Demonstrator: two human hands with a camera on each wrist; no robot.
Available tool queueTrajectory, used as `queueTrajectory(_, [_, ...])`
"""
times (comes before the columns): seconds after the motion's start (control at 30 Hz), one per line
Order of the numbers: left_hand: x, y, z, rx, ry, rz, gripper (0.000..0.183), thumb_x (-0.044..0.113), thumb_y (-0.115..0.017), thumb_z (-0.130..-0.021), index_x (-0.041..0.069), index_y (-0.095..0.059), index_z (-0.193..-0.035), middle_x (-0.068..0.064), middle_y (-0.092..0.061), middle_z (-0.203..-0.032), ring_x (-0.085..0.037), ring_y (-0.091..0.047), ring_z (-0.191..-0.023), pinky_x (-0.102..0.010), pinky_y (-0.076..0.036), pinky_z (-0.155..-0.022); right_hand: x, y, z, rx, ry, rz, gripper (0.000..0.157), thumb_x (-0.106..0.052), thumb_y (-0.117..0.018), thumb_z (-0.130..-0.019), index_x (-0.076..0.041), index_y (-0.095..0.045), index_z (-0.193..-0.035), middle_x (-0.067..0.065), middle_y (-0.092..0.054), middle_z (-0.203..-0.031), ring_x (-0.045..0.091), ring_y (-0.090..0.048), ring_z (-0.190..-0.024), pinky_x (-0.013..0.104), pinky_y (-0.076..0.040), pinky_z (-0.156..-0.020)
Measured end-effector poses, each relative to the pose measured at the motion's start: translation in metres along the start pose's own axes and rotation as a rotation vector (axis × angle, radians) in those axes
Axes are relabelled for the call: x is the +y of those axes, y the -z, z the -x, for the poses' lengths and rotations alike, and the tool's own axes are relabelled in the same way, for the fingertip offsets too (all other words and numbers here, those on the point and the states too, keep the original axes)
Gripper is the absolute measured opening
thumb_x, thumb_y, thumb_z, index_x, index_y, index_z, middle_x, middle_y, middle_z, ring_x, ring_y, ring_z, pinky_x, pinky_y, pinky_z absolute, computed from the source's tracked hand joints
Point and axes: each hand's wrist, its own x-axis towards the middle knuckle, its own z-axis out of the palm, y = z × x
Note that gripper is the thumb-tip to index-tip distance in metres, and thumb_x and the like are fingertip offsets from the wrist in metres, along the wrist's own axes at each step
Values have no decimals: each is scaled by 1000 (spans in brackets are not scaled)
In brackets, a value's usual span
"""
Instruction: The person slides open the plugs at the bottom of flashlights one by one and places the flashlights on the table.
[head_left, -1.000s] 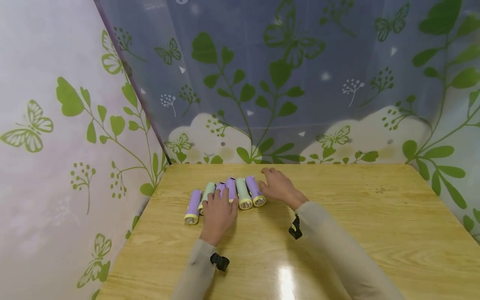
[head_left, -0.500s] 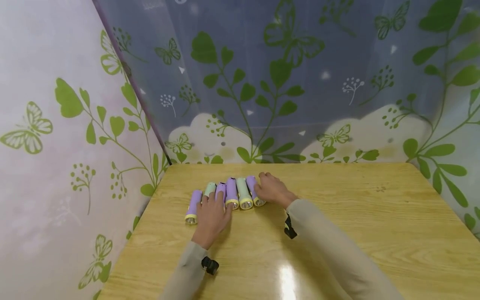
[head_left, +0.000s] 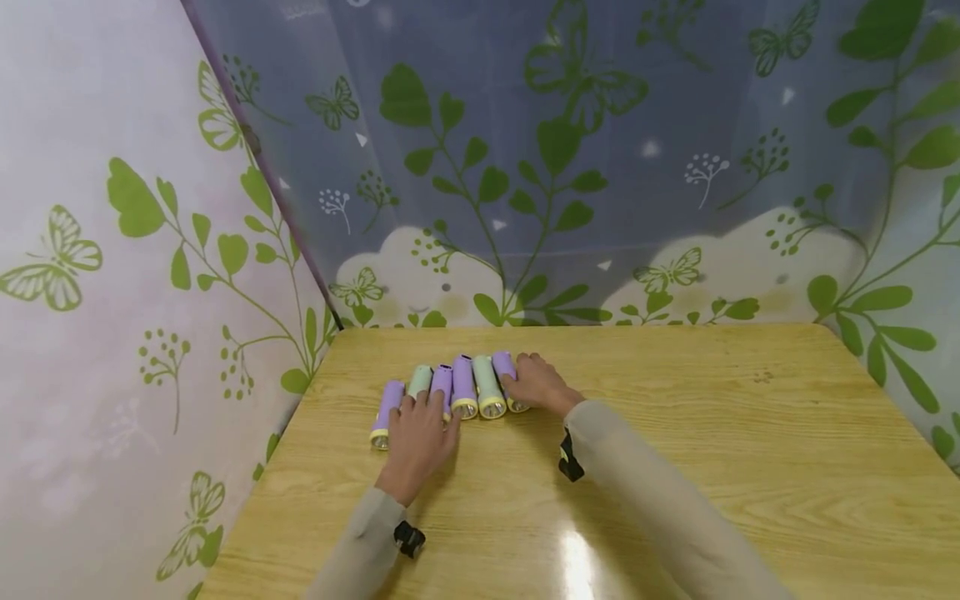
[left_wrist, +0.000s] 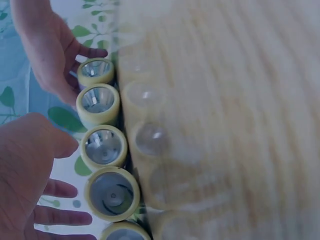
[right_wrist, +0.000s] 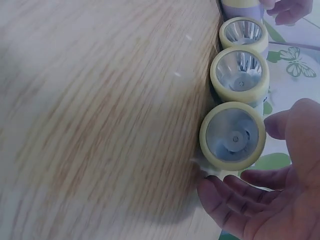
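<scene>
Several flashlights with yellow head rims lie side by side on the table, lenses toward me. From the left come a purple flashlight point(head_left: 390, 402), a green flashlight point(head_left: 420, 379), a purple flashlight point(head_left: 442, 380), a purple flashlight point(head_left: 463, 381), a green flashlight point(head_left: 486, 379) and a purple flashlight point(head_left: 504, 364). My left hand point(head_left: 416, 433) spreads its fingers over the left ones, hiding the front of the first green one. At the rightmost purple flashlight is my right hand point(head_left: 536, 383); the right wrist view shows its thumb point(right_wrist: 277, 125) right at the rim and loosely bent fingers point(right_wrist: 232, 200) below.
The flashlights lie toward the back left of a wooden table point(head_left: 712, 433). A patterned curtain point(head_left: 480, 167) stands behind its far edge, and a pale patterned wall covering point(head_left: 150, 292) runs along the left side. Black wrist bands point(head_left: 408, 539) sit on both sleeves.
My left hand has slid left and toward me along the row, uncovering the middle purple flashlights. My right hand has moved left, over the rightmost purple flashlight.
</scene>
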Motion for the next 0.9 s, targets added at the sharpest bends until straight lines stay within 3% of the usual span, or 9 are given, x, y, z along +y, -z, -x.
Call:
queueTrajectory(0.27, [-1, 0, 3, -8, -46, -34, 40, 44, -60, -99, 9, -60, -117, -16, -67, -106, -39, -61, -101, -53, -52, -79, -4, -3, -5, -13, -10, -10, 38, -30, -47, -104, 6, -60, -112, 24, -63, -119, 34, -57, -108, 50, -49, -97])
queueTrajectory(0.43, [-1, 1, 5, -29, -46, -36, 40, 44, -61, -98, 10, -60, -120, -16, -67, -110, -38, -61, -102, -53, -52, -80, -4, -5, -7, -47, -38, -25, 35, -28, -51, -102, 5, -59, -113, 21, -64, -110, 28, -58, -91, 40, -50, -80])
queueTrajectory(0.6, [1, 2, 6, -16, -51, -27, 42, 43, -61, -98, 8, -60, -122, -17, -67, -110, -38, -61, -102, -53, -53, -80, -3, -5, -9, -41, -78, -63, 25, -26, -56, -99, -2, -57, -90, 12, -58, -83, 21, -53, -67, 29, -42, -58])
queueTrajectory(0.73, [2, 0, 5, 1, -51, -33, 42, 43, -62, -97, 10, -60, -122, -16, -66, -109, -37, -61, -101, -52, -52, -81, -3, -4, -11, -26, -100, -76, 28, -26, -59, -96, -9, -51, -75, 7, -53, -73, 18, -50, -61, 27, -39, -53])
queueTrajectory(0.9, [4, -1, 4, -5, -64, -29, 40, 43, -62, -97, 10, -59, -119, -15, -65, -106, -36, -60, -98, -51, -51, -79, -1, -4, -10, -2, -116, -71, 32, -26, -60, -93, -12, -46, -67, 5, -51, -67, 18, -48, -57, 27, -39, -51])
